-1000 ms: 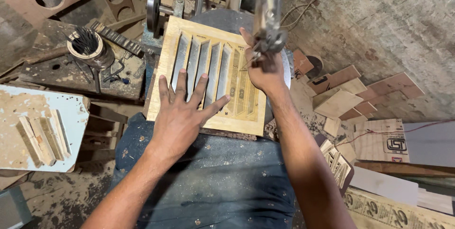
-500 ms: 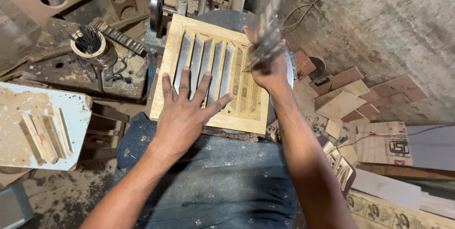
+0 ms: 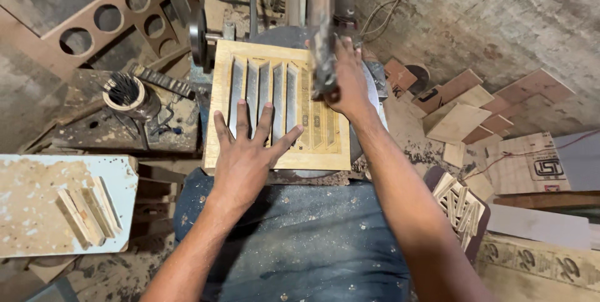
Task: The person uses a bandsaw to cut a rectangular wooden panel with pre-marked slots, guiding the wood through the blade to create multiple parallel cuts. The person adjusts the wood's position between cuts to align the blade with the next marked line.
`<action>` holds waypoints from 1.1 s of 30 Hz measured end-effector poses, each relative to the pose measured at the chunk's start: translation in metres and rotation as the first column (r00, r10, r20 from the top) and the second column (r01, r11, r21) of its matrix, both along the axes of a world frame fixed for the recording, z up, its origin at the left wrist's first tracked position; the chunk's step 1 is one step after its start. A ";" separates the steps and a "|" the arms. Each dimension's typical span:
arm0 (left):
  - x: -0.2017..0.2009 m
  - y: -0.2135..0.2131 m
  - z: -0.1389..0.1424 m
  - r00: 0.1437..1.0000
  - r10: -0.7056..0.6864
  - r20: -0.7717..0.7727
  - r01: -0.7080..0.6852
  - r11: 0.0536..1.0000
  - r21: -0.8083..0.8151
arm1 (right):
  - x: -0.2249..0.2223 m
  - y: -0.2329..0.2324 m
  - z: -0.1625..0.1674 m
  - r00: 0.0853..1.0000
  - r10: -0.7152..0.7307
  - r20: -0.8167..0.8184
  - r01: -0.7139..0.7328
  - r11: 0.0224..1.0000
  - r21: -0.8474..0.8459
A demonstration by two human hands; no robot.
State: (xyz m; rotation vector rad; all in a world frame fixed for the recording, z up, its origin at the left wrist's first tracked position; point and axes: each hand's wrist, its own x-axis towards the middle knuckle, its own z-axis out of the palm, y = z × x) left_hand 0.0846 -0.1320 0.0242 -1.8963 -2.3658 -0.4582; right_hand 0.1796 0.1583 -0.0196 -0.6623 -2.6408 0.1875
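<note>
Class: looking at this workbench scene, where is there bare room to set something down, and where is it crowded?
Free: the pale tray left of its wood strips. Crowded: the slotted panel under the left hand and right hand.

Bare forearms, no sleeves; dusty blue-grey trousers (image 3: 312, 246) flecked with sawdust.

Pale slotted wooden panel (image 3: 275, 99) — flat on the machine table

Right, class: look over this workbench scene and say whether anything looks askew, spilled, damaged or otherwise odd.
The slotted wooden panel lies flat and square under the left hand, with the right hand beside the machine's vertical arm. Odd points: sawdust spilled over the pale board at left, and offcut boards strewn in a heap at right.
</note>
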 end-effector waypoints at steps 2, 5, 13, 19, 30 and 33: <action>0.000 -0.001 0.003 1.000 -0.012 0.007 0.013 1.000 -0.025 | 0.003 -0.007 0.003 0.996 -0.038 0.080 0.041 0.998 -0.042; 0.000 -0.009 0.007 0.990 -0.093 -0.109 0.067 0.973 -0.221 | 0.006 -0.013 0.006 0.998 -0.056 0.017 0.058 0.987 -0.150; 0.010 -0.004 0.003 0.970 -0.243 -0.017 0.243 0.970 0.019 | 0.008 -0.010 -0.001 0.999 -0.027 -0.036 0.020 0.985 -0.173; 0.003 0.005 -0.002 0.973 -0.218 -0.070 0.220 0.975 0.017 | -0.006 -0.011 0.010 0.996 -0.066 0.062 0.076 0.981 -0.177; 0.005 0.009 -0.002 0.975 -0.219 -0.039 0.219 0.976 0.010 | -0.001 -0.001 -0.001 0.993 -0.019 0.115 0.063 0.917 -0.394; 0.005 0.009 -0.003 0.973 -0.225 -0.046 0.226 0.974 0.021 | 0.004 -0.002 0.004 0.998 0.045 0.041 -0.047 0.998 0.038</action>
